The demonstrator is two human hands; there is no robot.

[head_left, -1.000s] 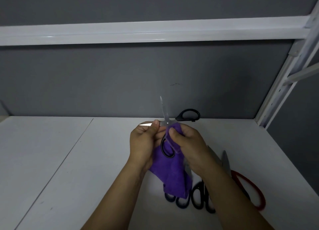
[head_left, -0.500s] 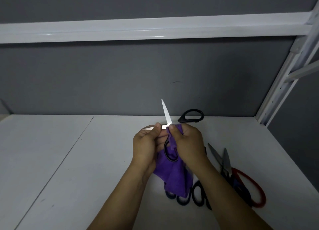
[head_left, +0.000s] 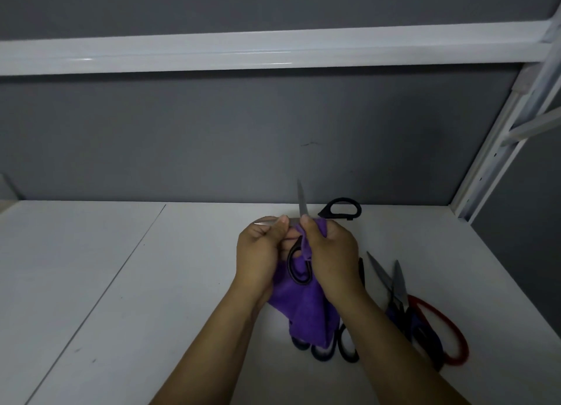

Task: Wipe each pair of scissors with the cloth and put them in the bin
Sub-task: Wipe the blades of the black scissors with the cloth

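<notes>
Holding the black-handled scissors (head_left: 300, 201) open and raised above the white table (head_left: 121, 283), the person has them between both hands, in front of the grey back wall (head_left: 212, 146). One blade stands nearly upright, its tip pointing up and away from the person. The other blade runs out to the left, and only its bright tip shows past the left hand (head_left: 259, 253). That hand's thumb and curled fingers pinch the leftward blade close to the pivot.

The right hand (head_left: 332, 259) pinches a fold of the purple cloth (head_left: 306, 310) against the base of the upright blade, thumb on the near side. Whether the fingers behind meet the steel cannot be told. The rest of the cloth hangs down between the wrists, behind one black handle loop. The other loop juts out to the upper right, beyond the right knuckles.

The relation that matters is that the upright blade's long axis runs straight up from the right thumb, so a wipe would probably travel from pivot to tip. The right hand is the nearer one for it, while the left braces.

A red-handled pair (head_left: 449, 331) and several dark-handled pairs lie on the table near the right forearm, apparently unwiped. No bin is in view.
</notes>
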